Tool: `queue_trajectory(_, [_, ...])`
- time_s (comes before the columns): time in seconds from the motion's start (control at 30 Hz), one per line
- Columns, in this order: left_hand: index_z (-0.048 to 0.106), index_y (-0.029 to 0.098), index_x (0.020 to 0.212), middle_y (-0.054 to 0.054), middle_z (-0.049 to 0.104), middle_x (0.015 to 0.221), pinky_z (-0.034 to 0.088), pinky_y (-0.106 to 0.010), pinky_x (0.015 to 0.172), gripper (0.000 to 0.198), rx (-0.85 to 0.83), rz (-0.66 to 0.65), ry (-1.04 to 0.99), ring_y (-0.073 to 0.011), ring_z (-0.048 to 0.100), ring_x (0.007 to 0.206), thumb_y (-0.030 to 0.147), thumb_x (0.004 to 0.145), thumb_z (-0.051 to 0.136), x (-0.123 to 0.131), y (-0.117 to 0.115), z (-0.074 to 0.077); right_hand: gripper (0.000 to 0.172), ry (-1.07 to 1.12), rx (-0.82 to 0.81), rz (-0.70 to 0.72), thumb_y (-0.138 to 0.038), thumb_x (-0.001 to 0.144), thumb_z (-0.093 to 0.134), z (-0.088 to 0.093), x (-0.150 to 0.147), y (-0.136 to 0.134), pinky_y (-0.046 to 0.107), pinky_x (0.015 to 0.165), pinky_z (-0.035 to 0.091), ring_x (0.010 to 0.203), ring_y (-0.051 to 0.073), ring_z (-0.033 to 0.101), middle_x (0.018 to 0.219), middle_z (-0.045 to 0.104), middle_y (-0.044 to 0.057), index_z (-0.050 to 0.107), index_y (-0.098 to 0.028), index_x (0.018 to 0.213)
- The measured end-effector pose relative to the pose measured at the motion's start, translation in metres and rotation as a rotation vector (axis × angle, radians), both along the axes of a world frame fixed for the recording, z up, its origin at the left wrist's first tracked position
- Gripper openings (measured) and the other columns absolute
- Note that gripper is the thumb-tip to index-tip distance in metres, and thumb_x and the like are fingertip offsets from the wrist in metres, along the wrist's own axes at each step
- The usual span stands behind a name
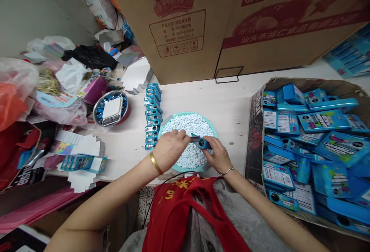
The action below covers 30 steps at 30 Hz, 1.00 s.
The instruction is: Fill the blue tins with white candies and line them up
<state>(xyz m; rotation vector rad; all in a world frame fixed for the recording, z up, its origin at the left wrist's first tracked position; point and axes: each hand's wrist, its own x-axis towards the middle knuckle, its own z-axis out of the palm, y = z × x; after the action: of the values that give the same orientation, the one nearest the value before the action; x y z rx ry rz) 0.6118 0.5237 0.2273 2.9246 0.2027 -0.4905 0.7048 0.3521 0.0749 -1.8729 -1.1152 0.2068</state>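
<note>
Forearms: reaching forward, converging. Right hand: fingers clamped on one small blue box, held above white pellets in the green basin. Left hand: palm down, curled, pinching a grey strip beside the box. Beyond: cardboard carton.

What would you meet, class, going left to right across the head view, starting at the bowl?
Bowl, row of small blue boxes, basin of pale sweets, open carton of blue packs.
</note>
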Motion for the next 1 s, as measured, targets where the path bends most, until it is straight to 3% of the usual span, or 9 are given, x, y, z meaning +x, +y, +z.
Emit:
queue_trajectory(0.07, [0.058, 0.018, 0.097, -0.008, 0.056, 0.094, 0.046, -0.034, 0.075, 0.017, 0.021, 0.071, -0.028, -0.0223, 0.055, 0.09, 0.012, 0.09, 0.043, -0.013, 0.023, -0.026, 0.036, 0.03, 0.0, -0.045, -0.023, 0.084, 0.051, 0.0, 0.005, -0.005, 0.045, 0.09, 0.049, 0.104, 0.026, 0.058, 0.11, 0.061, 0.01, 0.052, -0.023, 0.12])
queue_trajectory(0.2, [0.057, 0.017, 0.096, -0.009, 0.055, 0.095, 0.046, -0.034, 0.08, 0.021, -0.004, 0.233, 0.048, -0.0212, 0.056, 0.091, 0.007, 0.088, 0.04, -0.04, 0.057, -0.106, 0.032, 0.08, 0.003, -0.146, -0.03, 0.085, 0.055, 0.004, 0.018, -0.017, 0.041, 0.087, 0.05, 0.099, 0.025, 0.06, 0.106, 0.062, 0.009, 0.053, -0.023, 0.116])
queue_trajectory(0.33, [0.056, 0.018, 0.096, -0.008, 0.057, 0.1, 0.045, -0.034, 0.086, 0.02, -0.207, 0.261, 0.042, -0.0212, 0.055, 0.098, 0.008, 0.086, 0.043, -0.035, 0.039, -0.175, 0.032, 0.062, 0.0, -0.243, -0.034, 0.084, 0.058, 0.008, 0.028, -0.028, 0.038, 0.083, 0.051, 0.095, 0.023, 0.061, 0.103, 0.064, 0.008, 0.054, -0.022, 0.114])
queue_trajectory(0.4, [0.055, 0.018, 0.1, -0.009, 0.057, 0.105, 0.045, -0.034, 0.087, 0.021, -0.259, 0.257, 0.022, -0.0217, 0.055, 0.1, 0.008, 0.085, 0.045, -0.023, 0.021, -0.194, 0.033, 0.053, -0.004, -0.275, -0.036, 0.084, 0.06, 0.009, 0.03, -0.032, 0.037, 0.083, 0.051, 0.094, 0.023, 0.062, 0.102, 0.064, 0.008, 0.054, -0.022, 0.113])
queue_trajectory(0.47, [0.054, 0.016, 0.105, -0.01, 0.056, 0.11, 0.044, -0.034, 0.089, 0.024, -0.295, 0.249, 0.001, -0.0219, 0.054, 0.103, 0.008, 0.084, 0.047, -0.014, 0.01, -0.203, 0.034, 0.061, -0.011, -0.292, -0.037, 0.083, 0.06, 0.009, 0.03, -0.035, 0.037, 0.084, 0.051, 0.094, 0.023, 0.062, 0.103, 0.064, 0.008, 0.054, -0.021, 0.113])
queue_trajectory(0.6, [0.052, 0.017, 0.11, -0.008, 0.058, 0.106, 0.045, -0.031, 0.087, 0.026, -0.421, 0.231, -0.053, -0.0189, 0.056, 0.097, 0.015, 0.084, 0.052, -0.017, 0.013, -0.2, 0.035, 0.12, -0.026, -0.302, -0.039, 0.083, 0.06, 0.007, 0.027, -0.036, 0.038, 0.084, 0.051, 0.094, 0.023, 0.062, 0.103, 0.064, 0.008, 0.054, -0.021, 0.112])
queue_trajectory(0.7, [0.052, 0.017, 0.108, -0.006, 0.058, 0.097, 0.046, -0.031, 0.08, 0.022, -0.573, 0.213, -0.153, -0.0178, 0.056, 0.087, 0.024, 0.086, 0.053, -0.03, 0.025, -0.181, 0.035, 0.139, -0.026, -0.297, -0.039, 0.082, 0.06, 0.007, 0.026, -0.034, 0.039, 0.085, 0.05, 0.095, 0.023, 0.061, 0.104, 0.063, 0.008, 0.054, -0.021, 0.112])
queue_trajectory(0.83, [0.052, 0.017, 0.108, -0.008, 0.058, 0.099, 0.045, -0.031, 0.081, 0.022, -0.6, 0.135, -0.253, -0.0186, 0.055, 0.09, 0.029, 0.09, 0.05, -0.038, 0.036, -0.134, 0.033, 0.083, -0.038, -0.253, -0.034, 0.084, 0.057, 0.005, 0.026, -0.028, 0.041, 0.087, 0.049, 0.097, 0.025, 0.06, 0.104, 0.063, 0.009, 0.053, -0.021, 0.114])
queue_trajectory(1.0, [0.052, 0.016, 0.109, -0.009, 0.059, 0.103, 0.046, -0.032, 0.083, 0.021, -0.433, -0.011, -0.173, -0.0192, 0.056, 0.095, 0.027, 0.091, 0.048, -0.023, 0.036, -0.066, 0.033, -0.026, -0.039, -0.098, -0.024, 0.085, 0.052, 0.002, 0.019, -0.014, 0.044, 0.088, 0.05, 0.102, 0.026, 0.058, 0.108, 0.061, 0.011, 0.052, -0.02, 0.117])
